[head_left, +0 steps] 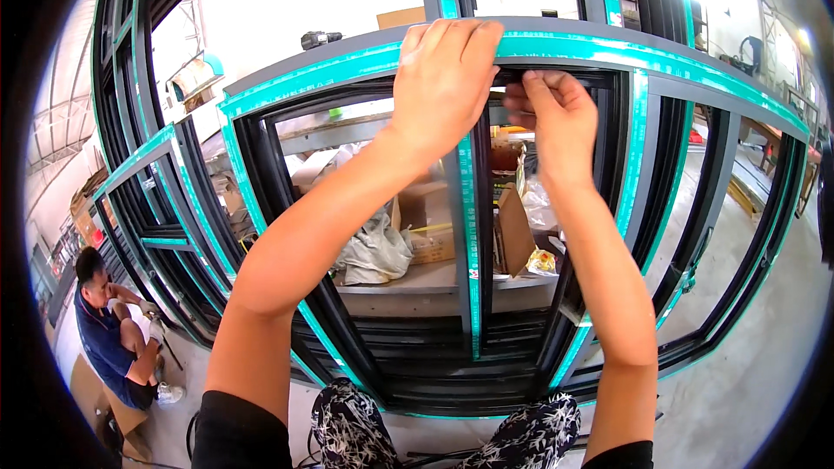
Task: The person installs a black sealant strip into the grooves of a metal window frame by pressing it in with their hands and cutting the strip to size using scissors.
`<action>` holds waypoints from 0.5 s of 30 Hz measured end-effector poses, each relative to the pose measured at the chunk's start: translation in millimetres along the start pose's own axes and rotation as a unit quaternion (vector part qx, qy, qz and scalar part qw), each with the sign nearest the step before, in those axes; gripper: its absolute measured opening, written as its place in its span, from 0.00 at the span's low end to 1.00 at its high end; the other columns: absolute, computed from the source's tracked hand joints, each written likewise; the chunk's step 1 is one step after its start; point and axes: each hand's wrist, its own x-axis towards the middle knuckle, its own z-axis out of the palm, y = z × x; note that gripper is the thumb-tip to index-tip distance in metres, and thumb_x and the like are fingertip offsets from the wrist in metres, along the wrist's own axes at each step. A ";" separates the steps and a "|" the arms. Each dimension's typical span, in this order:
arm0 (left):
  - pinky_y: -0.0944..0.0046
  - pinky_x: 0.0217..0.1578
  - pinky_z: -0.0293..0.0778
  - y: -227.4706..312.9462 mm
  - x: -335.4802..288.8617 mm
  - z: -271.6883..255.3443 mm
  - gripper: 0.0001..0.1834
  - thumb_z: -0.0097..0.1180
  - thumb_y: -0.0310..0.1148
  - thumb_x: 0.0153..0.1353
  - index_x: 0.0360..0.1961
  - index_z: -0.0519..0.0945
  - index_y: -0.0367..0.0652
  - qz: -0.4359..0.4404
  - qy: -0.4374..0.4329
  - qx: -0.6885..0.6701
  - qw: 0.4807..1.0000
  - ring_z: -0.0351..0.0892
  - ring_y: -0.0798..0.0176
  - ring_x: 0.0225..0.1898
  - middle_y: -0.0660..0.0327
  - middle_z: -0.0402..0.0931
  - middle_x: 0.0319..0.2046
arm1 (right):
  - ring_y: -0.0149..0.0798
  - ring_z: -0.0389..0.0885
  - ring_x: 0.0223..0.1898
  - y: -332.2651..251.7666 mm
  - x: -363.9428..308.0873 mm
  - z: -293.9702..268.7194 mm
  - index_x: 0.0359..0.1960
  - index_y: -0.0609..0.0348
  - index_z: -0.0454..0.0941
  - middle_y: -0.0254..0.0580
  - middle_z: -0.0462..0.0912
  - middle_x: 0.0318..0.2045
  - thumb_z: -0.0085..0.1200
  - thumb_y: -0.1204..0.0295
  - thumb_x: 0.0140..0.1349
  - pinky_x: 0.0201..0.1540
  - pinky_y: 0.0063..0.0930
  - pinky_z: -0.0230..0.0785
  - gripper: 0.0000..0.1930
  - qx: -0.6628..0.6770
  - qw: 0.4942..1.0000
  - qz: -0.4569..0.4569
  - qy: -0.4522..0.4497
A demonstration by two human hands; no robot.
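A dark grey window frame point(608, 45) with teal protective tape stands upright in front of me. My left hand point(443, 91) is wrapped over its top rail, fingers on the upper edge and the back of the hand toward me. Just right of it, my right hand point(563, 117) is raised to the underside of the same rail, near the black inner track. Its thumb and fingers are pinched together; whatever they hold is too small or hidden to make out. Between the two hands, a taped upright bar point(472, 252) runs down through the opening.
Behind the frame, a workbench point(404, 289) carries a crumpled grey plastic bag point(378, 247), an open cardboard box point(514, 230) and other packaging. More taped frames stand at left and right. A person point(113, 330) sits low at the far left. Cables lie by my legs.
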 end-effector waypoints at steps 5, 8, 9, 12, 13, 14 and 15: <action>0.52 0.46 0.69 -2.8 -4.2 9.8 0.27 0.70 0.29 0.46 0.51 0.76 0.43 0.021 0.035 0.019 0.999 0.77 0.52 0.45 0.59 0.78 0.44 | 0.41 0.82 0.40 -37.1 6.2 -40.8 0.45 0.57 0.79 0.39 0.83 0.37 0.69 0.70 0.52 0.44 0.33 0.75 0.18 -0.553 0.675 -0.486 0.045; 0.53 0.45 0.69 2.9 -1.0 14.1 0.28 0.71 0.33 0.45 0.49 0.77 0.44 0.017 0.058 0.031 0.998 0.77 0.53 0.44 0.60 0.78 0.42 | 0.44 0.79 0.47 -62.8 32.9 -41.5 0.51 0.55 0.78 0.38 0.81 0.40 0.71 0.67 0.47 0.53 0.38 0.70 0.27 -0.617 0.540 -0.572 -0.026; 0.53 0.45 0.69 3.6 -0.5 13.5 0.28 0.72 0.35 0.45 0.49 0.77 0.44 0.010 0.063 0.040 0.997 0.77 0.54 0.44 0.60 0.78 0.42 | 0.44 0.79 0.48 -61.4 45.2 -39.9 0.53 0.54 0.77 0.38 0.81 0.41 0.71 0.66 0.46 0.55 0.39 0.68 0.29 -0.616 0.542 -0.568 -0.064; 0.53 0.44 0.69 4.1 -1.0 19.0 0.28 0.72 0.39 0.44 0.48 0.77 0.44 -0.007 0.075 0.053 0.996 0.76 0.54 0.43 0.61 0.77 0.40 | 0.44 0.79 0.47 -54.5 54.9 -42.8 0.53 0.55 0.77 0.39 0.81 0.41 0.71 0.64 0.46 0.52 0.40 0.68 0.30 -0.613 0.556 -0.551 -0.106; 0.53 0.44 0.69 4.5 -1.5 21.5 0.28 0.72 0.40 0.44 0.47 0.77 0.44 -0.011 0.077 0.055 0.995 0.76 0.54 0.42 0.61 0.77 0.40 | 0.44 0.78 0.46 -53.8 56.8 -43.8 0.53 0.55 0.77 0.39 0.81 0.41 0.71 0.63 0.46 0.51 0.40 0.68 0.30 -0.614 0.555 -0.550 -0.106; 0.53 0.44 0.69 4.7 -1.2 23.2 0.28 0.72 0.40 0.44 0.47 0.77 0.44 -0.012 0.087 0.057 0.994 0.76 0.55 0.42 0.61 0.77 0.39 | 0.44 0.78 0.46 -53.0 58.2 -43.9 0.52 0.56 0.77 0.40 0.81 0.41 0.71 0.63 0.47 0.50 0.40 0.68 0.30 -0.615 0.555 -0.550 -0.106; 0.53 0.44 0.69 5.9 -1.0 24.5 0.28 0.72 0.41 0.44 0.46 0.77 0.44 -0.014 0.096 0.058 0.994 0.76 0.55 0.42 0.62 0.77 0.39 | 0.45 0.78 0.45 -52.6 57.6 -43.7 0.52 0.56 0.77 0.40 0.80 0.40 0.70 0.63 0.47 0.49 0.40 0.68 0.29 -0.620 0.553 -0.547 -0.104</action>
